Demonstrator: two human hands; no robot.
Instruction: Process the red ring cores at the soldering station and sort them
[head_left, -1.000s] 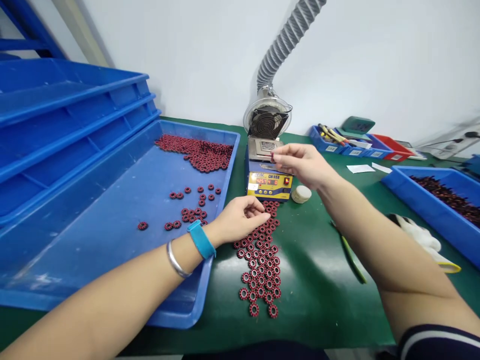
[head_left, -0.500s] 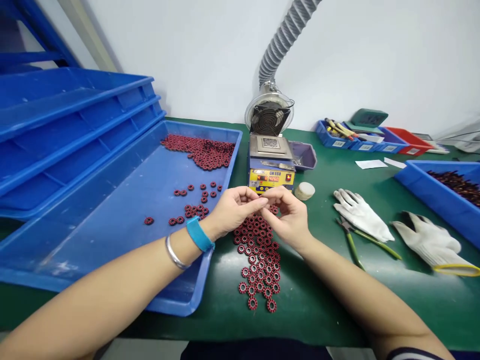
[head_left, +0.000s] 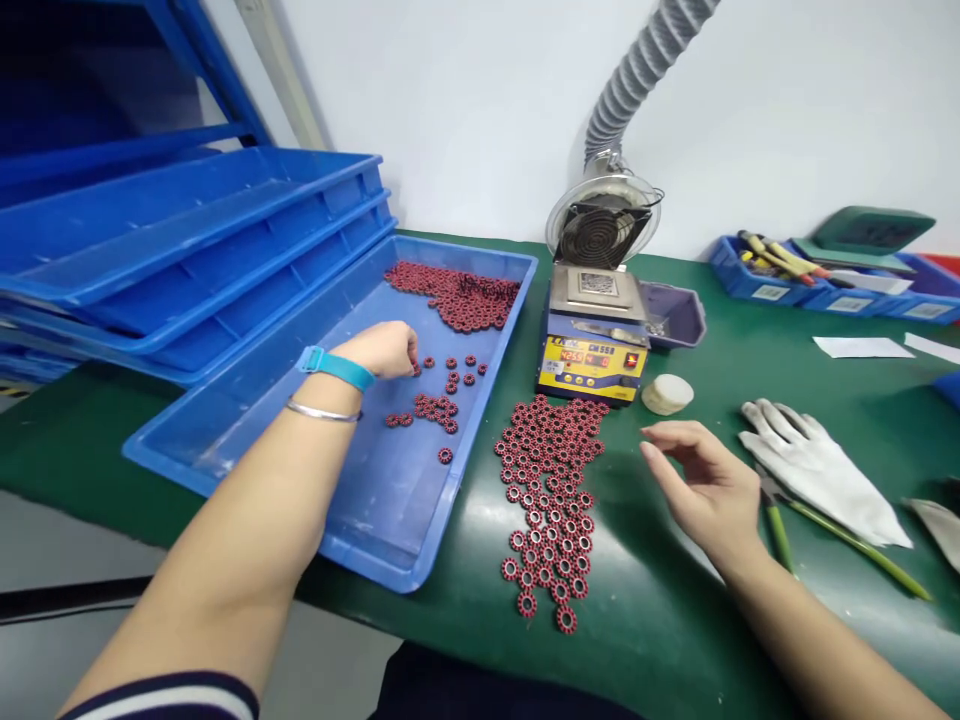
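Observation:
My left hand (head_left: 386,350) reaches into the blue tray (head_left: 375,525), its fingers pinched together over a small red stator core (head_left: 416,369) that shows at the fingertips. The palm side is hidden from me. Around it lie more of these toothed red rings, a few loose ones and a small cluster (head_left: 435,408). Over the green table, my right hand (head_left: 705,485) is held with thumb and fingers curved apart and nothing between them. To its left, many red stator cores (head_left: 551,490) lie spread flat in a long patch.
Behind the patch stands a yellow-and-blue solder pot (head_left: 592,370) under a fan and grey hose (head_left: 637,70). A round white pad (head_left: 667,394) is beside it. A white glove (head_left: 825,475) and green-handled cutters (head_left: 780,535) lie right. Stacked blue trays (head_left: 300,260) stand left.
My hands have parted from each other in front of the solder pot. The left has moved into the blue tray; the right has opened and drawn back a little. The view has turned left.

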